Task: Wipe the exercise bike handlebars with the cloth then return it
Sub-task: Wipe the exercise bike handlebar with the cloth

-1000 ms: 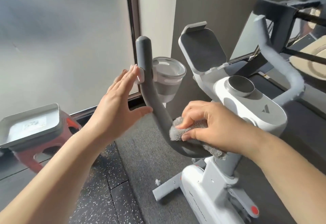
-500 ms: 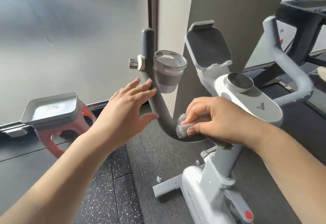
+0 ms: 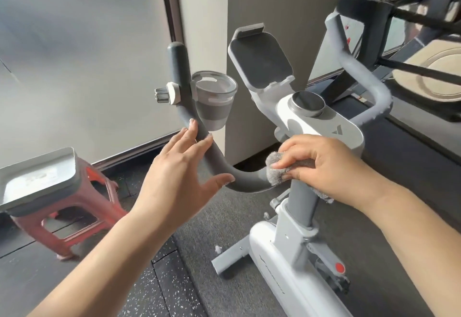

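tray (image 3: 37, 179) on stool (image 3: 74, 229), left of bike (image 3: 299, 254)

I see a fluffy grey pile cloth (image 3: 275, 175) at centre wrapped on the matt dark-grey foam-looking curved handlebar (image 3: 212, 153). The white bike console (image 3: 321, 127) looks like smooth plastic, its round brushed-metal dial (image 3: 308, 100) shinier. At lower left, the glossy red plastic stool (image 3: 74, 219).

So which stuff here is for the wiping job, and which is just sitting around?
For the job:
- cloth, held by the right hand
- left handlebar, touched by the left hand
- right handlebar

Just sitting around:
- cup in the bike's holder
- tray on the red stool
- tablet holder
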The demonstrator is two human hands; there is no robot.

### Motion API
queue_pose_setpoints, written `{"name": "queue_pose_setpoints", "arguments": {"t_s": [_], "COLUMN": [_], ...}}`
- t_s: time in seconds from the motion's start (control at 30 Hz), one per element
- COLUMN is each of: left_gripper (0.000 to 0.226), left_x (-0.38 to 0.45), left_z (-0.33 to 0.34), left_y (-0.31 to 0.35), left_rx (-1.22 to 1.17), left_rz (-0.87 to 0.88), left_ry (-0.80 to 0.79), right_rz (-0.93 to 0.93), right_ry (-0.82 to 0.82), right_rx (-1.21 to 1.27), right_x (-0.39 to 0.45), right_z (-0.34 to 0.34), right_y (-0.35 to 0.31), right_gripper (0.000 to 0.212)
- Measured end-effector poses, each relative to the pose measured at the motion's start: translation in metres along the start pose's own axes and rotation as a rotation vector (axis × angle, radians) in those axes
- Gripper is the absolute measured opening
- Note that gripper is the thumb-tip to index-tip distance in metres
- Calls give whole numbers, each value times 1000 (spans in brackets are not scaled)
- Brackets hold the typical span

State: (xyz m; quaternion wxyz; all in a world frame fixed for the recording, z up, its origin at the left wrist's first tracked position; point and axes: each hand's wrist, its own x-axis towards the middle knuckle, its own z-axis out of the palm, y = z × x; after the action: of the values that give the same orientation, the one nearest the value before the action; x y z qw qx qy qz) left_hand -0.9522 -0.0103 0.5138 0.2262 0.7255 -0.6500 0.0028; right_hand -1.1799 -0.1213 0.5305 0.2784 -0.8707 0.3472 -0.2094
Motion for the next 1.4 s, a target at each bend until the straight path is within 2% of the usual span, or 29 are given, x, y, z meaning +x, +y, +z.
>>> {"name": "queue_pose_setpoints", "arguments": {"t_s": [0.13, 0.23, 0.43, 0.53, 0.73, 0.93, 1.13, 1.3, 1.4], "left_gripper": [78, 76, 77, 78, 77, 75, 74, 74, 74], "left_x": [-1, 0, 1, 2, 4, 3, 2, 1, 2], "left_z": [6, 6, 3, 3, 1, 1, 2, 1, 1], "left_y": [3, 3, 8, 12, 19, 23, 25, 26, 26], "left_rx": [8, 13, 1, -22, -28, -22, -29, -28, -30], "left_rz": [-7, -14, -36, -68, -129, -145, -155, -158, -162], "left_ry": [-2, -1, -5, -11, -23, -17, -5, -3, 1], "right_rz": [-75, -103, 157, 144, 5, 72, -39, 22, 11], "right_ry": [59, 69, 226, 274, 220, 258, 161, 154, 130], "right_rx": [11, -83, -211, -221, -101, -354, -273, -409, -397], "right_x": [-2, -6, -25, -24, -18, -16, -14, -11, -9], "right_z": [30, 36, -18, -16, 3, -32, -17, -41, -38], "right_y": [-22, -27, 25, 31, 25, 49, 41, 53, 49], "right_gripper": [20, 23, 15, 17, 25, 25, 26, 29, 27]}}
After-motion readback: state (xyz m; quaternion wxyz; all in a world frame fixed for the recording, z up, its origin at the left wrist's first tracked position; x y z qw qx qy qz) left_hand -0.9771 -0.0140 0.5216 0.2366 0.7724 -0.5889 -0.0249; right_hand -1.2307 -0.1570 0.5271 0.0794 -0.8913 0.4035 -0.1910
